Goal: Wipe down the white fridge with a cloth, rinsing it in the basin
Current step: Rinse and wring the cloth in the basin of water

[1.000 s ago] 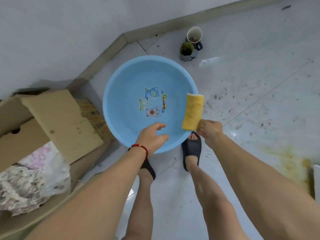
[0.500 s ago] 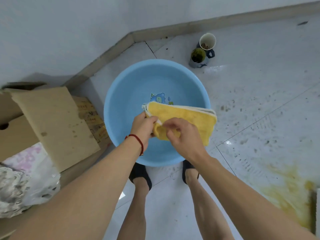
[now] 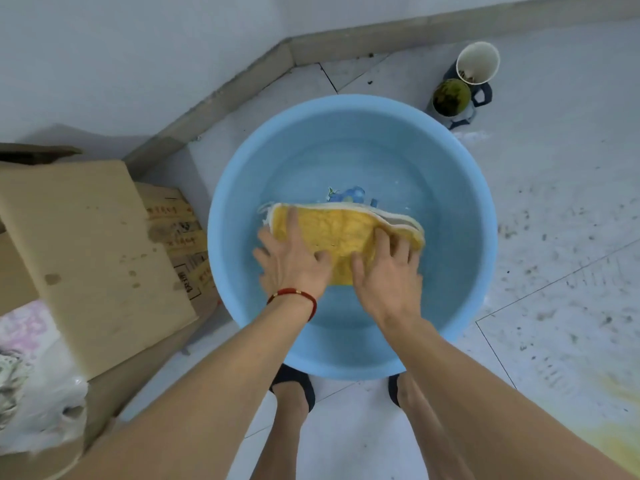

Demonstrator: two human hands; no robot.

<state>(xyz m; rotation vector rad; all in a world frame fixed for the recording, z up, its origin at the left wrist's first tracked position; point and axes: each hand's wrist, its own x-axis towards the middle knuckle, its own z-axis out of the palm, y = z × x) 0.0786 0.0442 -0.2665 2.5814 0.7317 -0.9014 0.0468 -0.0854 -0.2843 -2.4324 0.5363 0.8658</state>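
Note:
A round blue basin (image 3: 481, 244) holding water stands on the floor below me. A yellow cloth (image 3: 341, 233) with a white edge lies spread flat inside it. My left hand (image 3: 294, 261), with a red string on the wrist, presses on the cloth's left part with fingers spread. My right hand (image 3: 389, 271) presses on its right part, fingers spread and slightly bent. The cloth hides most of the cartoon print on the basin's bottom. The white fridge is not in view.
Cardboard boxes (image 3: 90, 251) and a plastic bag (image 3: 41, 410) crowd the left side. Two cups, one white (image 3: 478, 62) and one with dark green contents (image 3: 452, 97), stand by the wall at the back right. The tiled floor (image 3: 561, 271) is speckled with dirt. A yellow stain (image 3: 620, 434) marks it at right.
The cloth, first held folded in my right hand beside the basin, was taken in both hands, opened out and lowered flat into the basin's water.

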